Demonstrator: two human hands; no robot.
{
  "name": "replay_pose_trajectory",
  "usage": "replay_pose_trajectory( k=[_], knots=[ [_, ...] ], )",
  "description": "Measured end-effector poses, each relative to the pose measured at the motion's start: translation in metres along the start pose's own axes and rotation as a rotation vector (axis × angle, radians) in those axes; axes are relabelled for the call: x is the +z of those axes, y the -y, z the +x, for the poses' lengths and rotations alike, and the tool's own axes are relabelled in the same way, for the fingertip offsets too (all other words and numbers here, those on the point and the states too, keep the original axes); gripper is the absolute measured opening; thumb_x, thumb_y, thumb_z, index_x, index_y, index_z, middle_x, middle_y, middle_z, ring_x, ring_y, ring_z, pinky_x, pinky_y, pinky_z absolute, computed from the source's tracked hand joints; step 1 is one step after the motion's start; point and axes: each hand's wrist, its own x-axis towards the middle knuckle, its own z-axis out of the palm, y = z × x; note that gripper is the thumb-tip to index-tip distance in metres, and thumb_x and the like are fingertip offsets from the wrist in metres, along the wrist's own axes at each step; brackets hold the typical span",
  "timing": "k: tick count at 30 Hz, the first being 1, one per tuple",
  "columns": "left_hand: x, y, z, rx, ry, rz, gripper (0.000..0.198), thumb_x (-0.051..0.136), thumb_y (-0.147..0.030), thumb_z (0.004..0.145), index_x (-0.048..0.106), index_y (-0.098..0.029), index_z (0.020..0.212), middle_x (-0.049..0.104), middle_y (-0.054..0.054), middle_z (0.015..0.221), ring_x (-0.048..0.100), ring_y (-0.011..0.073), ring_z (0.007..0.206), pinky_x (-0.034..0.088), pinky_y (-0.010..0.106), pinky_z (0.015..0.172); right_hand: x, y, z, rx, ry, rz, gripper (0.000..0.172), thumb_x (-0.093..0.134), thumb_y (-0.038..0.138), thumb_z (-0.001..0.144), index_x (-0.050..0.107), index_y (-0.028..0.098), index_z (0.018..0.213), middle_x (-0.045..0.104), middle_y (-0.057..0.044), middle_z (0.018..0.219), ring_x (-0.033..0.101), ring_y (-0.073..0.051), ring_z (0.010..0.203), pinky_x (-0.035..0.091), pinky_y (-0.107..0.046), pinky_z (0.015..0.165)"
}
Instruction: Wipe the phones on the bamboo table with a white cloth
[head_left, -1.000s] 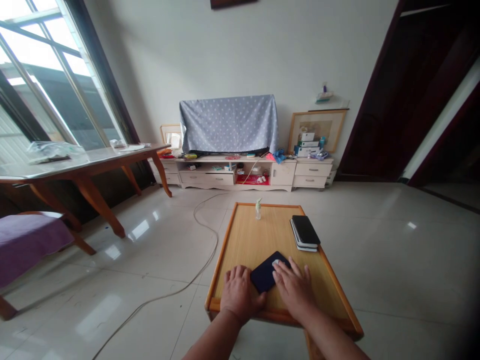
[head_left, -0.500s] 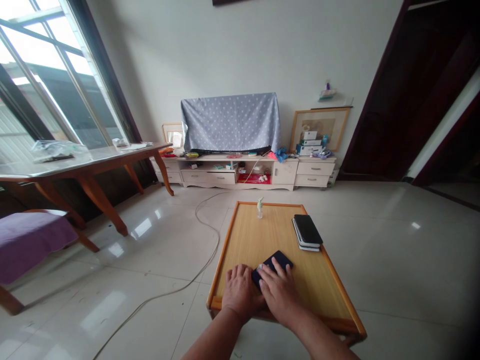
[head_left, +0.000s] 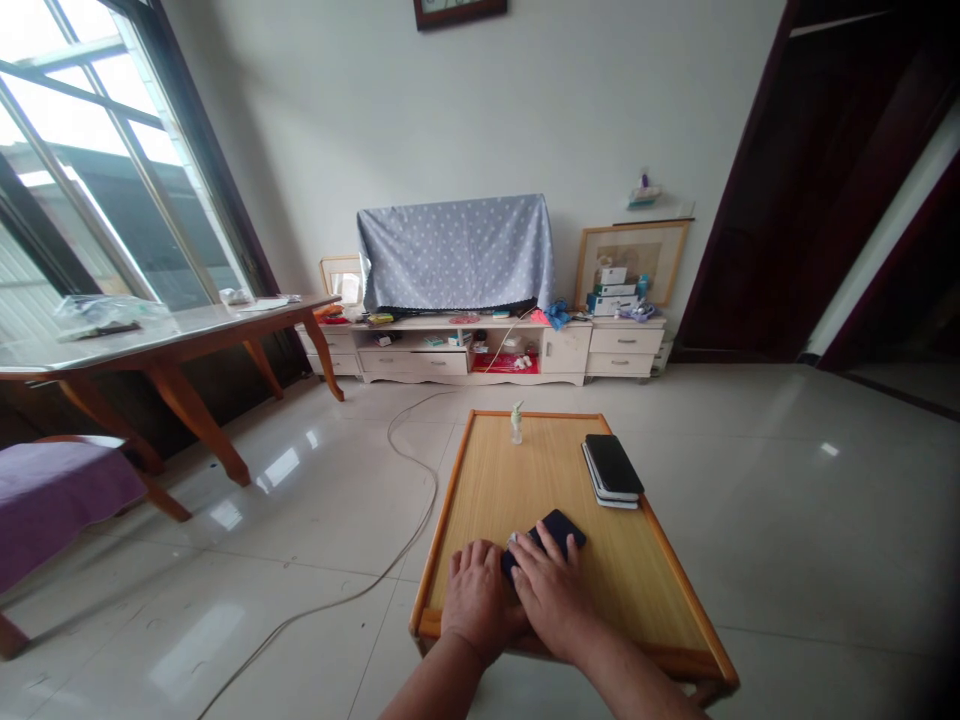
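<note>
A dark smartphone (head_left: 564, 530) lies at an angle on the small wooden table (head_left: 495, 470), near its front edge. My right hand (head_left: 551, 590) presses on it, with a small whitish wipe (head_left: 513, 539) mostly hidden under its fingertips. Against the phone's left end rests my left hand (head_left: 478, 590), its fingers bent and its thumb out of sight; it seems to steady the phone. Further back stands a clear spray bottle (head_left: 517, 425) with a pale green top. Black-covered notebooks (head_left: 613, 468) are stacked at the table's right side.
A white cord (head_left: 360, 592) snakes across the tiled floor left of the table. At the left stand a larger table (head_left: 187, 325) and a chair with a purple cover (head_left: 67, 500). A low cabinet (head_left: 566, 350) with a cloth-draped television (head_left: 457, 255) lines the wall.
The view has tilted slightly upward, showing more of a clock on the wall. Both hands stay at the phone, the right fingers shifted only slightly over it.
</note>
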Motion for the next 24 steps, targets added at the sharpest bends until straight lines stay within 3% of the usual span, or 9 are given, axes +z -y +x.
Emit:
replay_pose_trajectory(
  k=[6, 8, 13, 19, 21, 24],
  knots=[
    [-0.001, -0.001, 0.0, -0.001, 0.021, 0.039, 0.055, 0.061, -0.06, 0.067, 0.059, -0.025, 0.11, 0.057, 0.008, 0.112, 0.047, 0.0303, 0.111, 0.028, 0.041, 0.102, -0.01, -0.028, 0.014, 0.293, -0.038, -0.077, 0.052, 0.019, 0.042, 0.1, 0.041, 0.034, 0.146, 0.036, 0.002, 0.156, 0.009, -0.032, 0.149, 0.01, -0.07, 0.111],
    [-0.001, -0.002, 0.0, 0.001, 0.016, 0.035, 0.052, 0.06, -0.058, 0.069, 0.059, -0.026, 0.11, 0.057, 0.008, 0.112, 0.047, 0.0296, 0.111, 0.028, 0.041, 0.102, -0.009, -0.022, 0.008, 0.257, -0.024, -0.057, 0.052, 0.019, 0.043, 0.1, 0.04, 0.032, 0.147, 0.035, 0.002, 0.157, 0.01, -0.031, 0.149, 0.007, -0.069, 0.112],
    [-0.003, -0.003, 0.0, -0.007, 0.032, 0.007, 0.035, 0.05, -0.046, 0.079, 0.06, -0.027, 0.107, 0.058, 0.007, 0.111, 0.049, 0.0269, 0.11, 0.028, 0.04, 0.101, -0.003, 0.004, -0.012, -0.039, 0.049, 0.06, 0.051, 0.016, 0.045, 0.102, 0.038, 0.038, 0.147, 0.037, 0.006, 0.155, 0.011, -0.025, 0.149, -0.001, -0.062, 0.116],
    [-0.007, -0.006, -0.002, -0.013, 0.03, 0.027, 0.054, 0.062, -0.056, 0.068, 0.06, -0.025, 0.111, 0.057, 0.009, 0.115, 0.048, 0.0311, 0.113, 0.027, 0.042, 0.104, -0.022, -0.025, -0.005, 0.289, -0.009, -0.042, 0.053, 0.02, 0.043, 0.1, 0.039, 0.03, 0.148, 0.033, 0.002, 0.157, 0.008, -0.031, 0.149, 0.003, -0.071, 0.112],
    [-0.009, -0.008, -0.001, -0.015, 0.039, 0.041, 0.052, 0.06, -0.057, 0.071, 0.06, -0.024, 0.111, 0.058, 0.009, 0.115, 0.049, 0.0305, 0.113, 0.028, 0.042, 0.104, -0.021, -0.02, -0.012, 0.246, 0.015, -0.036, 0.054, 0.02, 0.043, 0.1, 0.038, 0.029, 0.149, 0.032, 0.001, 0.158, 0.009, -0.03, 0.149, 0.002, -0.068, 0.114],
    [-0.011, -0.01, -0.001, -0.03, 0.071, 0.058, 0.047, 0.057, -0.055, 0.074, 0.06, -0.025, 0.11, 0.058, 0.008, 0.116, 0.049, 0.0285, 0.114, 0.028, 0.04, 0.105, -0.015, -0.003, -0.027, 0.05, 0.071, 0.029, 0.053, 0.019, 0.045, 0.1, 0.036, 0.032, 0.149, 0.032, 0.002, 0.157, 0.011, -0.027, 0.15, 0.0, -0.063, 0.117]
  ],
)
